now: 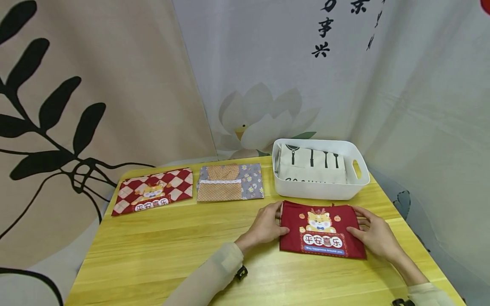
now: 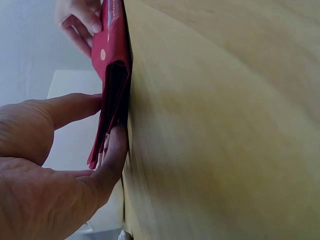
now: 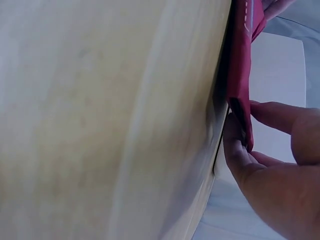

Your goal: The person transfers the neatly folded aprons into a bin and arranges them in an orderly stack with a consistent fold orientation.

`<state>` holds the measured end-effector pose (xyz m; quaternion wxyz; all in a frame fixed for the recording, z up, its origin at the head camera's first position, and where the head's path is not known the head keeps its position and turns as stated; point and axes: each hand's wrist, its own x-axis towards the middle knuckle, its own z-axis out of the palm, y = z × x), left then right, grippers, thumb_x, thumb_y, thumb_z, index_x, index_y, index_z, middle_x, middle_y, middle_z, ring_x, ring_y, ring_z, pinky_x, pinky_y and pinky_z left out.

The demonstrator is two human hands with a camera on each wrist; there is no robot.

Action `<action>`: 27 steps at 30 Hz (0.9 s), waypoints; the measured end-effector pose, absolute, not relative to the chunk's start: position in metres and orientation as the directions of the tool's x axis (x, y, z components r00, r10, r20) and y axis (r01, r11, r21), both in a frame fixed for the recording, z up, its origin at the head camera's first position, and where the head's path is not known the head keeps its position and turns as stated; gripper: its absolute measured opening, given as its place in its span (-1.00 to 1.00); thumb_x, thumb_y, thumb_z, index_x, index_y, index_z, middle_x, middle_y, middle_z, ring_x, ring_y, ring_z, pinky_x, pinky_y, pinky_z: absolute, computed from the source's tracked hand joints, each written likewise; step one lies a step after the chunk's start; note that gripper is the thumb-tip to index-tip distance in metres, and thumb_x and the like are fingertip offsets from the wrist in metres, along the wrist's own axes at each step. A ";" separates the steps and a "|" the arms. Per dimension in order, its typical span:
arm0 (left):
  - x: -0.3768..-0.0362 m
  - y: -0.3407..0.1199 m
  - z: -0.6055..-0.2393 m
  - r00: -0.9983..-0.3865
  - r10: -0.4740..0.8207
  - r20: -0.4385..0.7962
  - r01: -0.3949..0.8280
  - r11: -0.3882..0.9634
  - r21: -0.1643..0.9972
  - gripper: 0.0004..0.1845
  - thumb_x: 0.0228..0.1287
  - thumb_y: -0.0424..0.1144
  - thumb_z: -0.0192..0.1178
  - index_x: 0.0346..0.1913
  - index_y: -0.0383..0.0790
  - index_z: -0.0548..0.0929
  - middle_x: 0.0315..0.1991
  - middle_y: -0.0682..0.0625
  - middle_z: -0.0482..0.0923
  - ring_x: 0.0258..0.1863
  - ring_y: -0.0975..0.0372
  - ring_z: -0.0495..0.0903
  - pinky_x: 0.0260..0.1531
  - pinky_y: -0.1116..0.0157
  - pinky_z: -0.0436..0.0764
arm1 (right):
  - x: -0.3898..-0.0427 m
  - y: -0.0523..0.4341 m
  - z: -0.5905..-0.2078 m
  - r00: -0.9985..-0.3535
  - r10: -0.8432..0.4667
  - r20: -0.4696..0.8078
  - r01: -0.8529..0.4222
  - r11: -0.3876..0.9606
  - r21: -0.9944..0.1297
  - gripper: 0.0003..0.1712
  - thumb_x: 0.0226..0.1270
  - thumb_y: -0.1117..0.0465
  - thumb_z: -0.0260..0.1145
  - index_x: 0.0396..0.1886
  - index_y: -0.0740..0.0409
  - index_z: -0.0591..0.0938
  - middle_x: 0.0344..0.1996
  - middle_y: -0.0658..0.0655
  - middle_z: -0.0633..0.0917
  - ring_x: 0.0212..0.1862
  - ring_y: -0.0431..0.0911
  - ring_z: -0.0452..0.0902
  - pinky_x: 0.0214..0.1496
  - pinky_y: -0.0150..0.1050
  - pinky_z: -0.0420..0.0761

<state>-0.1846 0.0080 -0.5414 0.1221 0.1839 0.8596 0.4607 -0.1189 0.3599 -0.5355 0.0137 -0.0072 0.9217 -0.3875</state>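
My left hand (image 1: 264, 227) and right hand (image 1: 373, 236) pinch the short ends of the red folded cloth (image 1: 321, 231), lying lengthwise between them near the table's (image 1: 172, 250) front edge.

Folded red cloth bag (image 1: 322, 231) lies flat on the yellow wooden table (image 1: 183, 250).
Dark red, roughly rectangular, it shows a cartoon shiba-like dog, white Chinese characters and a blue strip of small print, face up. It sits near the table's front right, just before a white basket (image 1: 321, 189). From the side its folded layers show, edges slightly lifted.
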 end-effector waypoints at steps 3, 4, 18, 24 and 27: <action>-0.184 0.007 -0.541 -0.904 0.425 -0.044 0.208 0.526 0.825 0.02 0.17 -0.40 0.70 0.68 -0.32 0.44 0.41 -0.24 0.70 0.17 0.04 0.84 0.28 0.14 0.83 | -0.119 0.360 -0.536 -0.999 -0.028 -0.024 -0.003 0.698 -0.716 -0.09 0.49 0.30 0.59 0.65 0.53 0.36 0.34 0.61 0.66 0.21 0.41 0.81 -0.05 -0.29 0.91; -0.184 0.007 -0.540 -0.904 0.425 -0.048 0.203 0.526 0.826 0.02 0.18 -0.39 0.70 0.69 -0.31 0.43 0.43 -0.24 0.68 0.17 0.02 0.84 0.28 0.12 0.83 | -0.119 0.360 -0.536 -0.999 -0.032 -0.026 -0.004 0.696 -0.718 -0.09 0.49 0.29 0.58 0.66 0.53 0.36 0.35 0.61 0.65 0.21 0.40 0.81 -0.05 -0.31 0.91; -0.183 0.001 -0.541 -0.904 0.426 -0.037 0.195 0.487 0.851 -0.03 0.22 -0.46 0.63 0.69 -0.31 0.43 0.51 -0.28 0.62 0.14 0.02 0.88 0.23 0.18 0.86 | -0.118 0.357 -0.534 -0.999 -0.030 -0.040 0.010 0.664 -0.747 -0.14 0.53 0.32 0.54 0.66 0.50 0.37 0.42 0.58 0.61 0.17 0.29 0.82 -0.11 -0.43 0.84; -0.182 -0.003 -0.542 -0.905 0.423 -0.041 0.177 0.463 0.869 -0.04 0.27 -0.50 0.57 0.72 -0.28 0.40 0.53 -0.26 0.60 0.20 -0.01 0.85 0.08 0.34 0.87 | -0.118 0.354 -0.530 -0.999 -0.027 -0.032 0.007 0.651 -0.759 -0.16 0.55 0.29 0.53 0.66 0.47 0.39 0.33 0.56 0.68 0.15 0.22 0.83 -0.13 -0.41 0.85; -0.181 -0.006 -0.540 -0.906 0.420 -0.041 0.168 0.447 0.878 -0.04 0.29 -0.52 0.56 0.73 -0.29 0.38 0.52 -0.28 0.60 0.21 -0.04 0.85 0.04 0.34 0.88 | -0.119 0.351 -0.527 -0.999 -0.030 -0.033 0.006 0.633 -0.774 -0.17 0.55 0.31 0.53 0.67 0.43 0.41 0.28 0.53 0.72 0.09 0.07 0.83 -0.13 -0.39 0.86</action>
